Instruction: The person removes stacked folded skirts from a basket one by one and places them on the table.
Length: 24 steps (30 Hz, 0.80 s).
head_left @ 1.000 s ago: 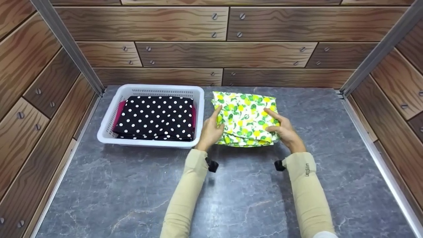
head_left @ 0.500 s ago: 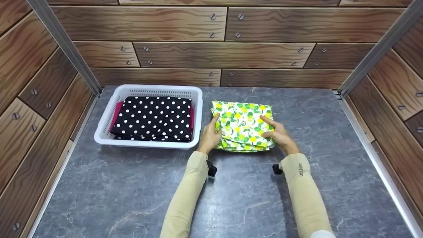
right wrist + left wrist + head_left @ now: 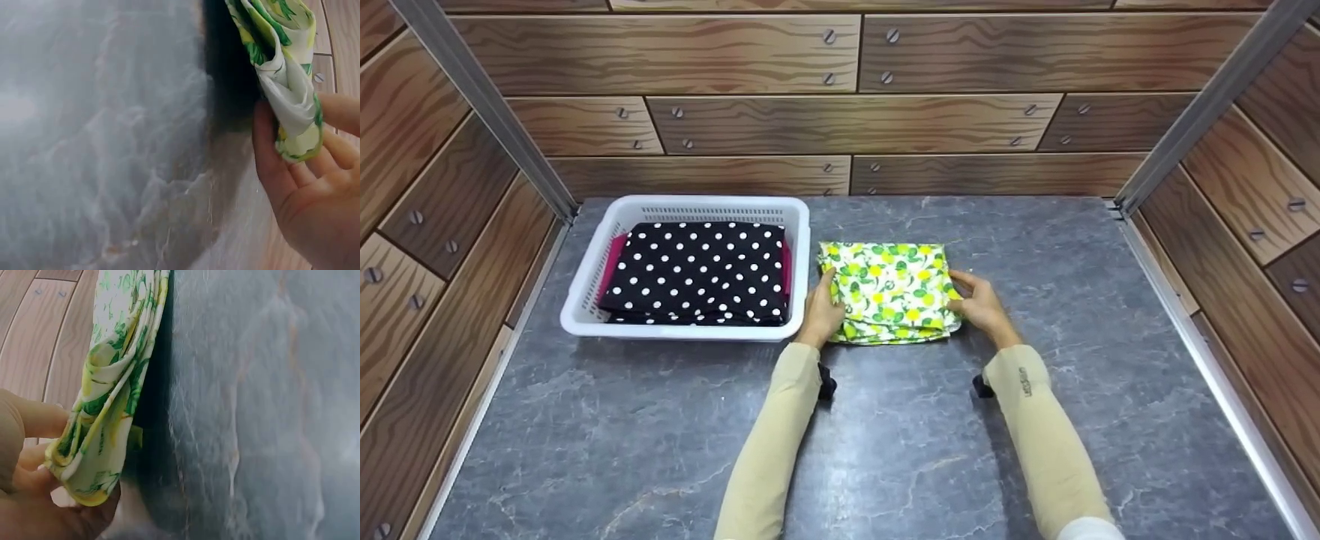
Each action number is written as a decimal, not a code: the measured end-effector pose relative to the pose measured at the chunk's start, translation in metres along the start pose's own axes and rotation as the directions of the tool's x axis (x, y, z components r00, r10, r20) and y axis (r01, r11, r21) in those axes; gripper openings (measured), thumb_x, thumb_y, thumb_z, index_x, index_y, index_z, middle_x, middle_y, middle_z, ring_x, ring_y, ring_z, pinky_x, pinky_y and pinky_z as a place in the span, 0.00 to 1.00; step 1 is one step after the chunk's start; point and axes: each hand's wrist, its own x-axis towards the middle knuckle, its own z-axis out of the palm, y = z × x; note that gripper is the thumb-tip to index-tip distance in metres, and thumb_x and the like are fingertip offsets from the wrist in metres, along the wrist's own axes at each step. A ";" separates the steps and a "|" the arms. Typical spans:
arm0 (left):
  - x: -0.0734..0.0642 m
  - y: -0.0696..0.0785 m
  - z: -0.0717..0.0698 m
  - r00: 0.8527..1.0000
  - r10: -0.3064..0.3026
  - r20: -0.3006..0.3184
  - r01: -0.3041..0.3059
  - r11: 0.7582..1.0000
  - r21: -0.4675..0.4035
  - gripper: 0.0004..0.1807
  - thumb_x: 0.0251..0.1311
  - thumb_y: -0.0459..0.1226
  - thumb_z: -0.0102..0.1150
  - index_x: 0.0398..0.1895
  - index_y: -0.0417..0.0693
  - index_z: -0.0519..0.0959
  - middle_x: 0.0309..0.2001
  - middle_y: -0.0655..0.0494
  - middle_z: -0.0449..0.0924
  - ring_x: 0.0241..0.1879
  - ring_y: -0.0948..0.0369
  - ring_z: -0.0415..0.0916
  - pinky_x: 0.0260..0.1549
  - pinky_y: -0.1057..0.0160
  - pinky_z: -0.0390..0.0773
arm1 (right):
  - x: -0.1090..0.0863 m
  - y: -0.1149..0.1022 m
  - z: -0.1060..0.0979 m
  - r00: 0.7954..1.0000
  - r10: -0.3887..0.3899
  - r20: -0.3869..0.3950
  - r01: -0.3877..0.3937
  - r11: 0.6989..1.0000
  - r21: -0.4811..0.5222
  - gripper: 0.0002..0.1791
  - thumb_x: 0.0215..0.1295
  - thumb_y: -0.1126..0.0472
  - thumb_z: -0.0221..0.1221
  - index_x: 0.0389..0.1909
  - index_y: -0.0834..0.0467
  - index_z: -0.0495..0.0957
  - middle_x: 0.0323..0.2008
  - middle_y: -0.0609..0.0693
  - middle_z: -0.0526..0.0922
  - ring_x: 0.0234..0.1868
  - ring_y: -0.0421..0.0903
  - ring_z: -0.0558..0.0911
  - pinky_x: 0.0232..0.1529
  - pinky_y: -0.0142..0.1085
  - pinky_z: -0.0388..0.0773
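The left hand [image 3: 823,311] and right hand [image 3: 984,307] each grip the cloth [image 3: 891,289] between their fingers; the basket [image 3: 682,331] stands just left of the left fingers.

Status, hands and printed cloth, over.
Left hand, right hand gripping opposite sides. Folded white cloth, yellow-green lemon print, between. White plastic basket beside left hand.

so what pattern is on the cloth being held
The folded cloth: yellow fruit and green leaves on white, clearest in the head view.
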 end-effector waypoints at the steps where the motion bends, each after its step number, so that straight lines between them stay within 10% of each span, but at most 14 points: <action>1: -0.001 0.001 0.000 1.000 0.007 0.006 -0.008 0.999 0.036 0.35 0.60 0.19 0.54 0.74 0.33 0.63 0.72 0.30 0.60 0.67 0.40 0.66 0.65 0.49 0.70 | -0.001 0.000 0.002 1.000 -0.021 -0.018 0.021 0.999 -0.047 0.36 0.62 0.78 0.55 0.73 0.72 0.60 0.74 0.69 0.60 0.65 0.65 0.71 0.36 0.36 0.75; 5: -0.013 0.011 -0.002 0.997 0.036 0.064 -0.055 0.946 0.320 0.32 0.62 0.23 0.56 0.72 0.37 0.67 0.76 0.31 0.50 0.71 0.35 0.56 0.70 0.45 0.61 | -0.009 -0.003 0.011 0.984 -0.173 -0.038 0.149 0.924 -0.352 0.25 0.59 0.75 0.59 0.60 0.72 0.76 0.69 0.73 0.65 0.67 0.70 0.67 0.63 0.57 0.70; 9: -0.029 0.025 -0.003 0.981 0.027 0.193 -0.141 0.781 0.608 0.25 0.66 0.32 0.58 0.67 0.42 0.74 0.74 0.35 0.57 0.69 0.35 0.57 0.66 0.39 0.63 | -0.020 -0.006 0.022 0.945 -0.327 0.021 0.275 0.756 -0.594 0.14 0.60 0.71 0.62 0.48 0.67 0.85 0.69 0.71 0.67 0.68 0.71 0.65 0.64 0.69 0.61; 12: -0.039 0.035 -0.001 0.960 -0.032 0.278 -0.174 0.708 0.684 0.22 0.69 0.38 0.57 0.64 0.42 0.75 0.71 0.36 0.62 0.66 0.37 0.61 0.59 0.38 0.71 | -0.027 -0.007 0.029 0.917 -0.394 0.058 0.330 0.670 -0.665 0.10 0.61 0.71 0.64 0.43 0.64 0.87 0.63 0.66 0.75 0.63 0.67 0.71 0.59 0.67 0.67; 17: -0.043 0.038 0.001 0.926 -0.092 0.365 -0.186 0.730 0.657 0.21 0.70 0.37 0.55 0.63 0.39 0.73 0.70 0.36 0.63 0.64 0.36 0.64 0.53 0.42 0.78 | -0.034 -0.005 0.036 0.892 -0.431 0.136 0.393 0.593 -0.703 0.08 0.59 0.70 0.68 0.40 0.65 0.87 0.45 0.61 0.80 0.49 0.61 0.78 0.51 0.57 0.76; 24: -0.020 0.030 0.009 0.912 -0.036 0.409 -0.244 0.755 0.609 0.17 0.70 0.36 0.55 0.58 0.39 0.73 0.69 0.38 0.63 0.65 0.36 0.63 0.55 0.44 0.78 | -0.028 -0.003 0.032 0.932 -0.339 0.130 0.315 0.577 -0.753 0.16 0.64 0.68 0.64 0.52 0.70 0.82 0.52 0.66 0.78 0.53 0.64 0.78 0.54 0.58 0.77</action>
